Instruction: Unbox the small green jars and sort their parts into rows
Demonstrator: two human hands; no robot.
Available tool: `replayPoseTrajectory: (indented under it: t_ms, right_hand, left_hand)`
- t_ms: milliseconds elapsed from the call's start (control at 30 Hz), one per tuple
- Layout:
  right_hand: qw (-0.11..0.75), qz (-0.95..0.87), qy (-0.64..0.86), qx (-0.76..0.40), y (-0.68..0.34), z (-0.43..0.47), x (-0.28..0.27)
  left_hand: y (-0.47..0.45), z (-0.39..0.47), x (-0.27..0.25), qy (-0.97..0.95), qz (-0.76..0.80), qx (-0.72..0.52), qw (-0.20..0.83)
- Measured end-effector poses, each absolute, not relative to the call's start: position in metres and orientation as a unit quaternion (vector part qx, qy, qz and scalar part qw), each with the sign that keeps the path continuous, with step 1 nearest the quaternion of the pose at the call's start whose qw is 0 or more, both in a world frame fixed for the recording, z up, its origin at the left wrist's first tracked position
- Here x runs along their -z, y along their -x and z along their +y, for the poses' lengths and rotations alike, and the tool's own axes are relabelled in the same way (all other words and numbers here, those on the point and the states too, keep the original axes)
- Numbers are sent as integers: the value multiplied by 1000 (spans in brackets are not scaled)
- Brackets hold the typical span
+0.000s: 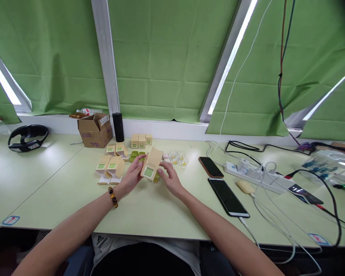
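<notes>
The left hand (131, 178) is curled, the right hand (173, 181) perhaps loosely bent.

Two phones (228, 197) and a power strip (255, 179) were noted right of the right hand (171, 179). A headset (23, 147), cardboard box (95, 136) and black cylinder (118, 128) stood beyond the left hand (131, 178), leftward.

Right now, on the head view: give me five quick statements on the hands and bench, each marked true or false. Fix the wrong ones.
1. The left hand holds a beige carton. True.
2. The beaded bracelet is on the right wrist. False: it is on the left wrist.
3. The white-edged phone lies nearer the person than the other phone. True.
4. The black cylinder lies on its side. False: it stands upright beside the cardboard box.
5. The headset rests on the table, left of the cardboard box. True.
</notes>
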State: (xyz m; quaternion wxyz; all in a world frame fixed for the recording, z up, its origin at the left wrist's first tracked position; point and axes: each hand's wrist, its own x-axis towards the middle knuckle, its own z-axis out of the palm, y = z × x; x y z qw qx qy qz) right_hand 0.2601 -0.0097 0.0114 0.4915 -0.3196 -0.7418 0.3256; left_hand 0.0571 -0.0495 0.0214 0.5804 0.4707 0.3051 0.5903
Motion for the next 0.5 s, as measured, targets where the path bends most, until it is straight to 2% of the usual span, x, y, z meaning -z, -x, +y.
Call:
replayPoseTrajectory:
  t_ms: [233, 400, 500]
  right_hand:
    - [483, -715, 299, -408, -257, -7, -10]
    - [519, -625, 284, -509, -256, -1, -11]
    - [540, -588, 300, -522, -256, 0, -13]
  left_hand:
    - [-60, -49, -19, -526, 345, -568, 530]
    - [-60, -51, -20, -584, 305, -578, 481]
    - [-61, -52, -18, -618, 291, -575, 450]
